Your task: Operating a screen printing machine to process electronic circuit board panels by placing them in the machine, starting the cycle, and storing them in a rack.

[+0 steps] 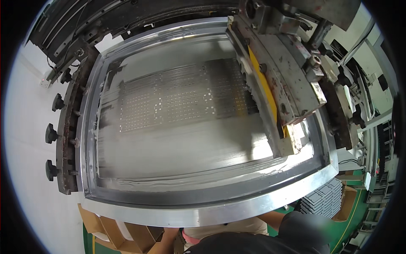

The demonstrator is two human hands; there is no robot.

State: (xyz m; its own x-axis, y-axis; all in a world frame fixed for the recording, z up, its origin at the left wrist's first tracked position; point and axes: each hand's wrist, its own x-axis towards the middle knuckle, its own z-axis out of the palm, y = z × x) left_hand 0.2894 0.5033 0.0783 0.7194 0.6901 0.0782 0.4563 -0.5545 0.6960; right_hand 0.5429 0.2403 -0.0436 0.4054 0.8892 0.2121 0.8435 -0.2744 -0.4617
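A large stencil screen [177,152] in a silver metal frame [177,216] fills the middle of the head view. Rows of tiny openings run across its grey sheet, with dark smears around them. Both my forearms reach beneath the near edge of the frame, the left [169,238] near the cardboard dividers and the right [272,218] farther along. The frame covers my two hands, so neither they nor anything they may touch can be seen. Over the right part of the sheet stands a squeegee head [279,72] with a yellow strip [263,82].
Clamp bars with black knobs [51,133] hold the frame's left and right sides. A cardboard box with dividers [114,233] sits below left. Stacked grey trays [322,198] lie at lower right above a green floor [353,211]. Dark machine rails [127,17] cross the back.
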